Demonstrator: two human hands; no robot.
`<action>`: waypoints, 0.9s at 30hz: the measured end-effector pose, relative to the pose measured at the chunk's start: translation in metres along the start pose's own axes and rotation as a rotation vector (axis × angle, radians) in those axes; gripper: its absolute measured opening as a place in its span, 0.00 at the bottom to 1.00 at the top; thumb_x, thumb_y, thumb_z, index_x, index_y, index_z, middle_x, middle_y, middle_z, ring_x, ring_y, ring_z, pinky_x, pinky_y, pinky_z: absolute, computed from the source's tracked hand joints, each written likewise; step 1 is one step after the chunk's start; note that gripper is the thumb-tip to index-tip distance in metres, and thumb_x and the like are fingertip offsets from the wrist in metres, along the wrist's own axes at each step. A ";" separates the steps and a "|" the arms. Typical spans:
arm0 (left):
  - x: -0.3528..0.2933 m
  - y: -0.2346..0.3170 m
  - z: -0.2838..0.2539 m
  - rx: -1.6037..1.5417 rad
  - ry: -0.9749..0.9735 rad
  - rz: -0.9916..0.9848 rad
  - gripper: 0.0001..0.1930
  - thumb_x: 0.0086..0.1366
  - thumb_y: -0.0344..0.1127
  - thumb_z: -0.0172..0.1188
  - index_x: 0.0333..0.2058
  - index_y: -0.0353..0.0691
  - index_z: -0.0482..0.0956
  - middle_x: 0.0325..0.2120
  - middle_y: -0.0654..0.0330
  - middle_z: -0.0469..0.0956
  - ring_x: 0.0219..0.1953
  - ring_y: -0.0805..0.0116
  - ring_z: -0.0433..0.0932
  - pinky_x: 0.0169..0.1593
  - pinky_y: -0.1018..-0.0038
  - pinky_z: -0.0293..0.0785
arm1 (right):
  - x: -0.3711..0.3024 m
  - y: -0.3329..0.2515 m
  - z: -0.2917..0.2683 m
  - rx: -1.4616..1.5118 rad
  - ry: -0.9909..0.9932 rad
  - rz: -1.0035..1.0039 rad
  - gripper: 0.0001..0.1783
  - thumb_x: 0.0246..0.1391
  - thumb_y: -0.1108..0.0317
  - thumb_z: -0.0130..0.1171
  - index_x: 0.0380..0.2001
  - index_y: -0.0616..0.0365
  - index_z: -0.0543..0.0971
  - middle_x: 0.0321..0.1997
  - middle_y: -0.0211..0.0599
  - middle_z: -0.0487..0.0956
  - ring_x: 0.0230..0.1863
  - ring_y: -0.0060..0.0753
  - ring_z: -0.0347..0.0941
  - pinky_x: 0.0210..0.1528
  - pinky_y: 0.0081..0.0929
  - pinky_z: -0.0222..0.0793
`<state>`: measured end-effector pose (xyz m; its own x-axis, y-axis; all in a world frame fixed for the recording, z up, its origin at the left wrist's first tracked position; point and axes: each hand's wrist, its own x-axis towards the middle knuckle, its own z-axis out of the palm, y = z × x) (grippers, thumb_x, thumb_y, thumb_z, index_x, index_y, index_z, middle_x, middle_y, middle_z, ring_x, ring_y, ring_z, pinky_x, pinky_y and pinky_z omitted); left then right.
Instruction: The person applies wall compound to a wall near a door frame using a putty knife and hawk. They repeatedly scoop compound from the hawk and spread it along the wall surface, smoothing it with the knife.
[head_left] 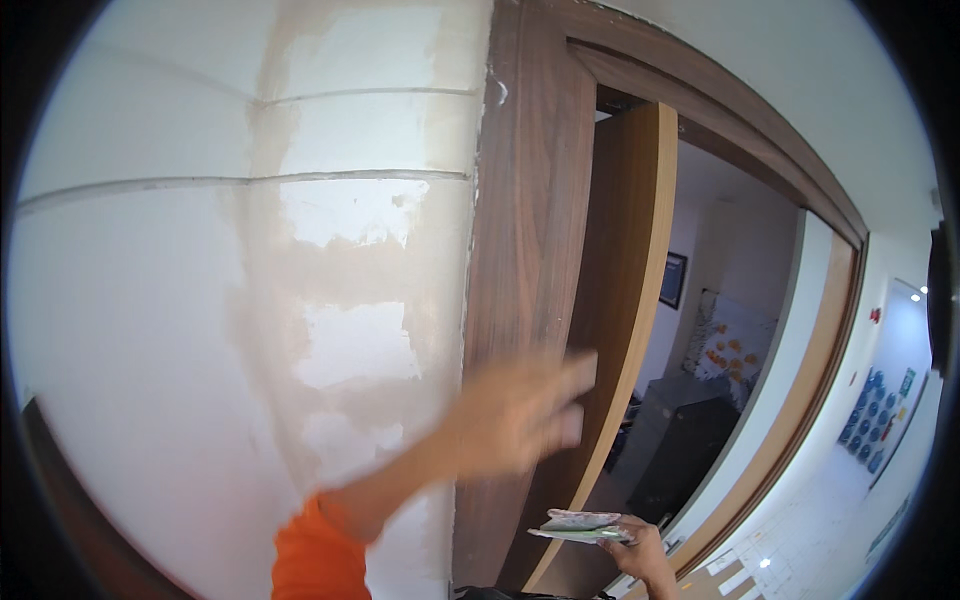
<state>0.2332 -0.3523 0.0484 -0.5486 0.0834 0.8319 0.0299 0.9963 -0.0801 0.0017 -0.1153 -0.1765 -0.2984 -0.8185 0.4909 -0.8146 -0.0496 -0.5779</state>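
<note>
My left hand (515, 415), at the end of an orange-sleeved arm, is raised in front of the dark wooden door frame (525, 200). It is blurred by motion. Its fingers appear stretched out and apart, with pale, whitish ends, and I see nothing held in them. Lower down and to the right, my right hand (645, 557) is closed on a flat scraper (580, 521) smeared with whitish filler. The scraper shows two thin layers and a greenish edge; its exact kind is hard to make out. Left of the frame, the wall (350, 265) carries beige and white filler patches.
A wooden door (640, 250) stands ajar within the frame. Through the doorway are a dark cabinet (680, 430) and a framed picture (672, 280). Horizontal grooves (370, 93) cross the wall. On the far right, a corridor holds stacked blue water bottles (870, 415).
</note>
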 end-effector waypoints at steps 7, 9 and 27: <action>-0.166 0.052 0.074 -0.574 -0.528 -0.375 0.26 0.70 0.58 0.56 0.56 0.44 0.78 0.39 0.44 0.83 0.44 0.42 0.81 0.50 0.56 0.76 | 0.068 -0.097 -0.023 -0.264 -0.410 -0.390 0.20 0.49 0.71 0.66 0.48 0.57 0.83 0.51 0.41 0.83 0.51 0.48 0.80 0.55 0.39 0.77; -0.168 0.055 0.064 -0.523 -0.580 -0.510 0.25 0.67 0.56 0.61 0.53 0.44 0.80 0.38 0.44 0.83 0.43 0.41 0.81 0.47 0.56 0.76 | 0.075 -0.097 -0.011 -0.285 -0.468 -0.380 0.20 0.51 0.71 0.65 0.49 0.57 0.82 0.52 0.42 0.83 0.52 0.48 0.80 0.55 0.40 0.77; -0.251 0.074 0.089 -1.313 -0.009 -1.186 0.26 0.68 0.35 0.64 0.60 0.29 0.72 0.53 0.48 0.78 0.53 0.60 0.78 0.59 0.63 0.73 | -0.005 -0.237 -0.102 -0.743 -0.199 -0.016 0.25 0.52 0.61 0.65 0.50 0.65 0.81 0.38 0.57 0.84 0.38 0.60 0.82 0.42 0.48 0.80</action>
<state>0.2986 -0.3008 -0.2154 -0.7747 -0.6232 0.1070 0.2353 -0.1272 0.9636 0.1454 -0.0413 0.0240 -0.2458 -0.9121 0.3281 -0.9593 0.2774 0.0523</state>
